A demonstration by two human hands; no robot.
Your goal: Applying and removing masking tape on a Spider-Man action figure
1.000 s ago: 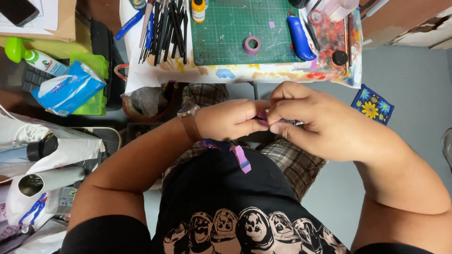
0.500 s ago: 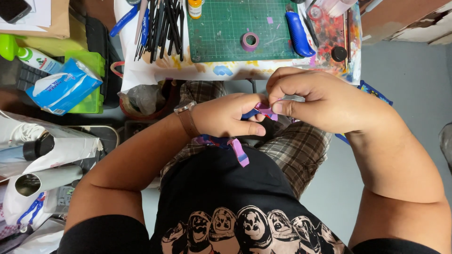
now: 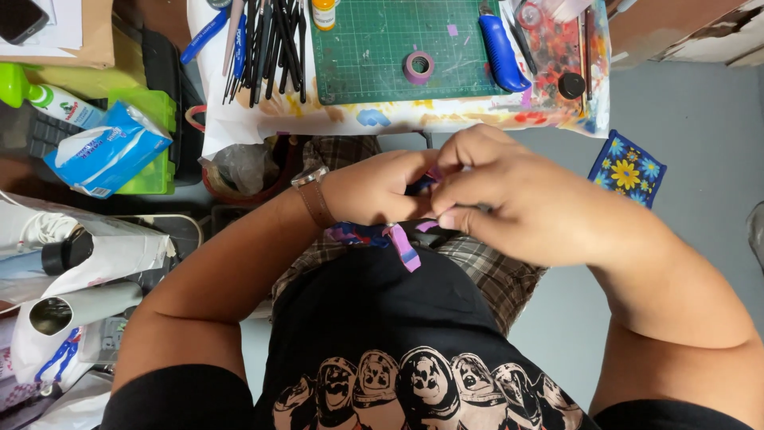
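Left hand (image 3: 374,189): closed, fingers curled round one end of a small purple strip piece (image 3: 402,243), held over the lap, just below the table edge. Brown watch strap (image 3: 312,199) on the wrist.
Right hand (image 3: 517,199): closed too, thumb + forefinger pinching the other end of the same piece; knuckles touching the left hand.
Purple strip piece: mostly hidden betw. the two hands; a blue-purple bit and a loose purple tail hang out underneath, against the black shirt (image 3: 382,334).
Progress (judging only from how things lie): piece looks part-made, approx. mid-way. Some of it already folded or wound, tail not yet tucked in. Can't tell how many folds are left, fingers cover the working part.
Table: green cutting mat (image 3: 382,56) w/ a purple tape roll (image 3: 419,67) on it, untouched, well apart from the hands. Blue-handled cutter (image 3: 503,54) at the mat's right edge.
Left of mat: row of dark brushes and pens (image 3: 267,44).
Far left: blue tissue pack (image 3: 103,151) on a green box (image 3: 155,171).
Floor, right side: blue flowered pouch (image 3: 627,169).
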